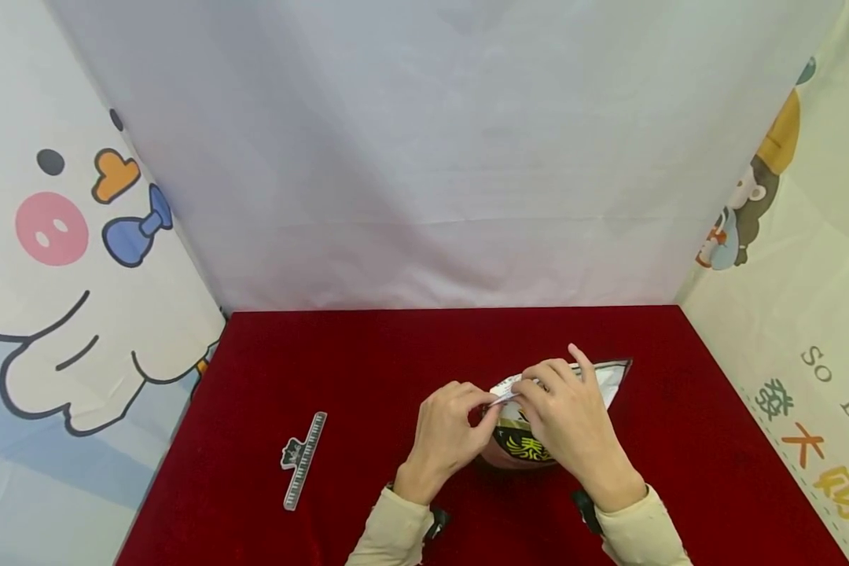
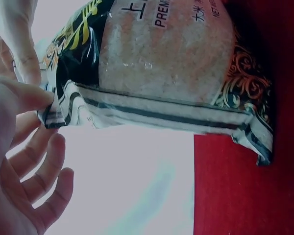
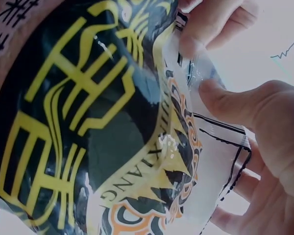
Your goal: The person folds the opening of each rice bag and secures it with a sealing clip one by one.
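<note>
Nearest the camera, two cream sleeves, a left sleeve (image 1: 392, 531) and a right sleeve (image 1: 642, 528), led to two bare hands at one printed rice bag (image 1: 520, 450), which stood right of centre on one red tabletop (image 1: 368, 362). The left hand (image 1: 449, 431) pinched the bag's top edge between thumb and forefinger, its other three fingers loose, while the right hand (image 1: 571, 417) pinched the same edge just beside it, thumb in front and fingers behind, one finger raised. One ruler-marked clip (image 1: 304, 464) lay well apart, to the left.
</note>
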### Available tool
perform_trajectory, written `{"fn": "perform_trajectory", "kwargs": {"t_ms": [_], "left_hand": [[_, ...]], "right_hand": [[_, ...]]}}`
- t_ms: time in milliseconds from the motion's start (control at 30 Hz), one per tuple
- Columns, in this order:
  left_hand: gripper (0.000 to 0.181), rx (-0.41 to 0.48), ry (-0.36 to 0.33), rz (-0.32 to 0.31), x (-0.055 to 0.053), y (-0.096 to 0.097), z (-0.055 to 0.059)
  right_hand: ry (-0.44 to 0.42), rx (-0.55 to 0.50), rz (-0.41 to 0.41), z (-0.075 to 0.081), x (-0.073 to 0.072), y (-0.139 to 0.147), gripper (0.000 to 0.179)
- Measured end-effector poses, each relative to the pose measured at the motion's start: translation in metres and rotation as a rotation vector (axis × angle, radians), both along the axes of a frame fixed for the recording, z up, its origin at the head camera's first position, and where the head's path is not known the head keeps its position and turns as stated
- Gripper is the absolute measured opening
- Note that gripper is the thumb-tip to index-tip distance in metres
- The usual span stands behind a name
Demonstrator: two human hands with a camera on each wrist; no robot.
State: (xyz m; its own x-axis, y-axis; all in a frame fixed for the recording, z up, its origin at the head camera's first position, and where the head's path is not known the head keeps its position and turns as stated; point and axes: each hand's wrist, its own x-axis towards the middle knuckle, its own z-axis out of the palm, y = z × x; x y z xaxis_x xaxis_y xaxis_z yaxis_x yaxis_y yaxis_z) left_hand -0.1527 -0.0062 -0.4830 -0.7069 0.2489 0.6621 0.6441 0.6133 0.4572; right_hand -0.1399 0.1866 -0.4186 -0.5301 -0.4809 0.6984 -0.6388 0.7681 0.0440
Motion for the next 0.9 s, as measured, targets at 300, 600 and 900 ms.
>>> {"fn": "perform_trajectory", "kwargs": {"t_ms": [300, 600, 900], "left_hand": [[0.008, -0.027, -0.005, 0.007, 0.0003, -0.0036, -0.0012], [0.008, -0.039, 0.014, 0.017, 0.0034, -0.0035, -0.0013], [0.008, -0.035, 0.005, 0.024, 0.0044, -0.0076, -0.0028]], "right_hand": [[-0.01, 0.021, -0.017, -0.0022, 0.0012, -0.0039, 0.023], [-0.007, 0.002, -0.013, -0.0024, 0.0027, -0.0019, 0.026], [-0.012, -0.047, -0.012, 0.0001, 0.0025, 0.004, 0.025]]}}
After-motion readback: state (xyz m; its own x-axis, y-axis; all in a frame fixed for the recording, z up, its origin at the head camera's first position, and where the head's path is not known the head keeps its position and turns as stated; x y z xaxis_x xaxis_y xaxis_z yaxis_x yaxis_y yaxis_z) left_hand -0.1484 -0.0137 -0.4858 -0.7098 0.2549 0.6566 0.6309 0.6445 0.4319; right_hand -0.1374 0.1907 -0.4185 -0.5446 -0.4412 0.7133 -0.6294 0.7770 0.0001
